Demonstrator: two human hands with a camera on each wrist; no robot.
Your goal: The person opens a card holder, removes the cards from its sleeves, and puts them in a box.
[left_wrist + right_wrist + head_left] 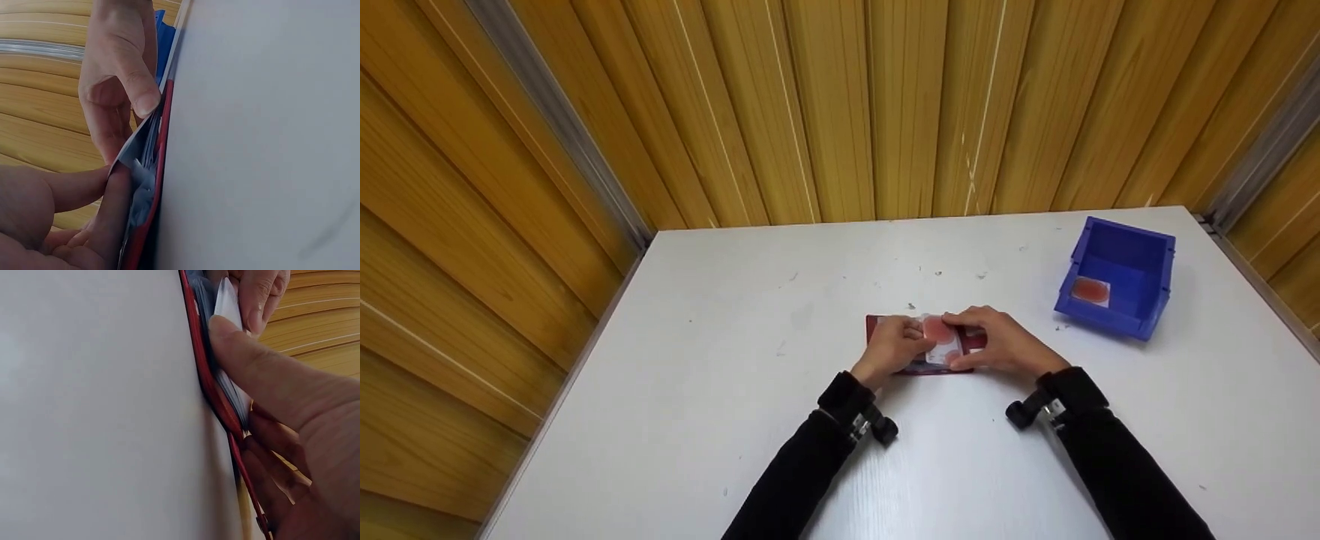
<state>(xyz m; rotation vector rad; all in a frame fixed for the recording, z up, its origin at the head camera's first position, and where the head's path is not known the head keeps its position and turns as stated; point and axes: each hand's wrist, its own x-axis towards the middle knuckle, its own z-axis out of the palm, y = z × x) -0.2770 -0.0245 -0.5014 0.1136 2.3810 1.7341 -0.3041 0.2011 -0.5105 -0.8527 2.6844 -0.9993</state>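
Observation:
A red card holder (872, 325) lies on the white table in front of me, with clear sleeves inside its cover (163, 140). Over it is a white card (938, 331) with a red round print. With thumb and fingers, my left hand (891, 346) pinches the left edge of the top leaf, which lifts from the sleeves beneath. My right hand (1003, 342) grips the right side, its thumb (242, 343) on the near edge and its fingers round the far side. Whether the card sits in a sleeve cannot be made out.
A blue plastic bin (1140, 281) stands at the back right of the table (720, 390), with a white card with a red circle (1090, 291) inside. Wood-patterned panels (832, 112) enclose the back and sides.

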